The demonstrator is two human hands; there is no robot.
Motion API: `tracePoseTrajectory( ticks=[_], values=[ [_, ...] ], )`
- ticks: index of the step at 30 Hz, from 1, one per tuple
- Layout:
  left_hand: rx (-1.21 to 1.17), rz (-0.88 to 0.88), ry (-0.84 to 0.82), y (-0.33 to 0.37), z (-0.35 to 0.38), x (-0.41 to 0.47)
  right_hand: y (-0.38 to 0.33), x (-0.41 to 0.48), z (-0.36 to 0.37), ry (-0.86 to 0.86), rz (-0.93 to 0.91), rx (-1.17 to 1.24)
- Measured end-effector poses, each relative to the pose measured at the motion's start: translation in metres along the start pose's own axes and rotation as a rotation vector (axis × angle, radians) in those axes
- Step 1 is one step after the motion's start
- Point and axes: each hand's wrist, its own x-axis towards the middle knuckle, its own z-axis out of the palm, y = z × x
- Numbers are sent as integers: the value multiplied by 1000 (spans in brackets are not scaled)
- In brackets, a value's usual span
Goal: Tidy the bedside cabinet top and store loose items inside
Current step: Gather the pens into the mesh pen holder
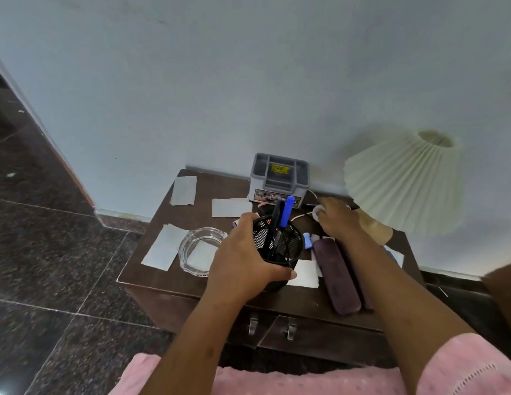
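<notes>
Lamp shade (402, 183) crowds right; organizer (279, 178) blocks rear; left corner paper-strewn.

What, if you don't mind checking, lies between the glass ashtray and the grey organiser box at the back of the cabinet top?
In the head view, a white paper slip lies on the dark top between the glass ashtray and the grey organiser box.

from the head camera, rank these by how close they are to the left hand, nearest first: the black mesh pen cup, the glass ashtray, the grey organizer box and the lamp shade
1. Black mesh pen cup: gripped by the left hand.
2. Glass ashtray: just left of the hand, on the cabinet top.
3. Grey organizer box: back by the wall.
4. Lamp shade: far right, beyond the right hand.
</notes>
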Motion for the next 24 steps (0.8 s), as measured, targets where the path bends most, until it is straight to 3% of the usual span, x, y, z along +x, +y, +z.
tracePoseTrajectory(
  ticks=[4,15,24],
  values=[
    [1,-8,11,-1,2,1,-11,8,11,-64,-5,-155],
    [-17,-49,46,-9,-3,6,-23,13,34,151,90,-369],
    [11,-46,34,-8,-5,9,-29,-5,16,372,-91,-344]
  ],
)
